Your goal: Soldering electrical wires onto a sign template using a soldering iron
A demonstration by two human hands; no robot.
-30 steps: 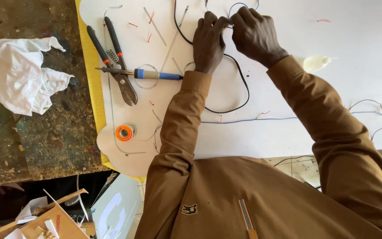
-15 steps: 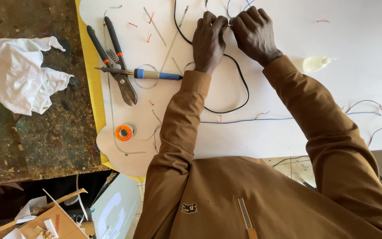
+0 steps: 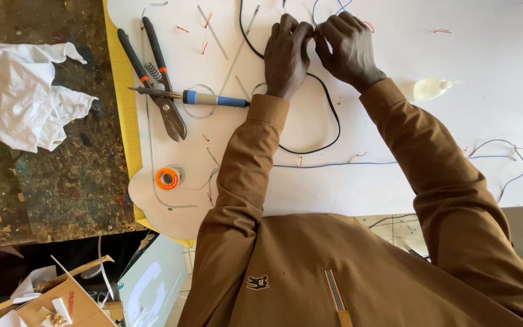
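White board — both hands curled shut, pinching thin blue wire.

Both hands meet at the far edge of the white board, the left hand and right hand pinching a thin wire between their fingertips. A black cable loops beneath them. To the left lie a blue-handled soldering iron, tin snips and an orange solder spool.

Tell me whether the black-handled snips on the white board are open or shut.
Handles open: the black-handled snips lie flat with handles spread, spring showing between them; blades look nearly together.
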